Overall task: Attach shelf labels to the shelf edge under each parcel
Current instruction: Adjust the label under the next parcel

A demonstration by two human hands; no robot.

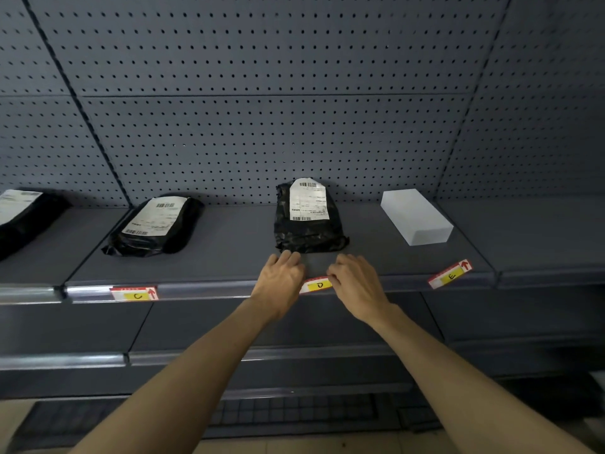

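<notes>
A red, white and yellow label marked D (318,285) lies along the shelf edge (209,289) below the middle black parcel (307,221). My left hand (281,280) grips the label's left end and my right hand (355,280) pinches its right end. Label C (135,294) sits in the edge strip under another black parcel (157,226). Label E (451,274) lies tilted on the shelf's front lip below the white box (415,216).
A third black parcel (24,213) lies on the neighbouring shelf at far left. A grey pegboard wall (262,109) backs the shelves. Lower shelves (196,357) run below my forearms, and a dark grid mat (294,414) covers the floor.
</notes>
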